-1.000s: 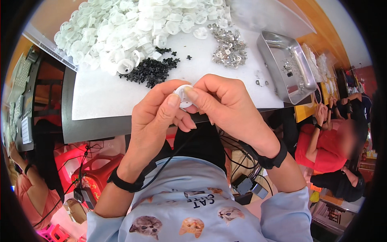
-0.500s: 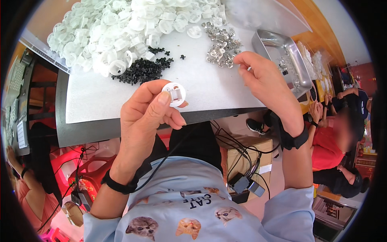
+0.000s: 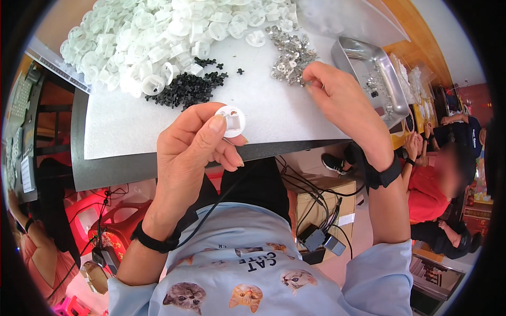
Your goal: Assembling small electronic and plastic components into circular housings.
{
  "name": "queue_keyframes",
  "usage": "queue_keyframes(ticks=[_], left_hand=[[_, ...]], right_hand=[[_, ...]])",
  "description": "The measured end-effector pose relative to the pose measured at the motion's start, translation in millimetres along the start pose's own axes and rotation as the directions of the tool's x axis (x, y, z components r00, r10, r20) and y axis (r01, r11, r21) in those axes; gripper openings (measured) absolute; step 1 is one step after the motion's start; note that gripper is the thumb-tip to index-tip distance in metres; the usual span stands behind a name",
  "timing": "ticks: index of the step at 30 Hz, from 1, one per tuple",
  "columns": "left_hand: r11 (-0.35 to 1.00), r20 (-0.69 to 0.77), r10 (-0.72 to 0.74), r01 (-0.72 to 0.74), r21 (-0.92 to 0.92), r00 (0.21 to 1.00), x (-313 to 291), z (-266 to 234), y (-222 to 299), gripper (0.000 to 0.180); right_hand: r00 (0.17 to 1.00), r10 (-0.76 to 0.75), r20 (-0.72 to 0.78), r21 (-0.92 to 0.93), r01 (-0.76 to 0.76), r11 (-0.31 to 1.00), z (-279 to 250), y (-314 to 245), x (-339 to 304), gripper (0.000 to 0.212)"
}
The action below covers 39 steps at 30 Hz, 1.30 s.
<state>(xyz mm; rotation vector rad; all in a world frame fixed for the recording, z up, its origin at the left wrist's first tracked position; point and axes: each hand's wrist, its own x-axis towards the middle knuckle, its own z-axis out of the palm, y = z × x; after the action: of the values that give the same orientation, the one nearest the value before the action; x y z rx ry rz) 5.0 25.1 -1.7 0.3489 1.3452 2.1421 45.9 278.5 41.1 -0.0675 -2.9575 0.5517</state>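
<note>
My left hand (image 3: 190,139) pinches a round white plastic piece (image 3: 233,122) between thumb and fingers. A squarish recess and small holes show in its face. Over the right edge of a heap of small silvery metal parts (image 3: 289,60), my right hand (image 3: 340,97) has thumb and forefinger drawn together. Whatever is between those fingertips is too small or hidden to make out. Left of the metal heap lies a pile of small black cross-shaped pieces (image 3: 192,89), with one black cross (image 3: 240,71) lying apart from it.
A large mound of white plastic pieces (image 3: 121,47) covers the far left of the white sheet (image 3: 121,131). At the right stands a metal tray (image 3: 398,100) with a few small parts inside. Cables (image 3: 321,210) hang below the table edge. Other people sit at both sides.
My right fingertips have drawn closer together at the edge of the metal heap. The left hand holds the white piece almost in the same place, slightly turned.
</note>
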Motion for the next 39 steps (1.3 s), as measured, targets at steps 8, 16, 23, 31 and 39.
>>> queue_keyframes(ticks=[8, 16, 23, 31, 39], left_hand=[[0.998, -0.03, -0.019, 0.021, 0.061, 0.999, 0, 3, 1, 0.031], [0.998, -0.021, -0.003, 0.004, 0.055, 1.0, -1, 4, 0, 0.034], [0.993, -0.075, -0.017, 0.026, 0.113, 0.997, 0, 8, 2, 0.028], [0.987, -0.11, -0.022, 0.04, 0.158, 0.994, 2, 10, 1, 0.022], [0.998, -0.045, 0.001, 0.001, 0.058, 0.999, 0, 6, 1, 0.022]], right_hand=[[0.998, 0.046, 0.049, -0.119, -0.04, 0.992, 1, -2, 5, 0.012], [0.99, 0.056, 0.133, -0.152, -0.036, 0.988, -6, -20, -7, 0.012], [0.996, -0.042, 0.073, -0.172, 0.055, 0.984, 7, -21, -8, 0.009], [0.985, -0.054, 0.165, 0.257, 0.01, 0.966, -5, -56, -12, 0.005], [0.96, -0.176, 0.218, 0.439, 0.065, 0.896, 12, -76, -7, 0.004]])
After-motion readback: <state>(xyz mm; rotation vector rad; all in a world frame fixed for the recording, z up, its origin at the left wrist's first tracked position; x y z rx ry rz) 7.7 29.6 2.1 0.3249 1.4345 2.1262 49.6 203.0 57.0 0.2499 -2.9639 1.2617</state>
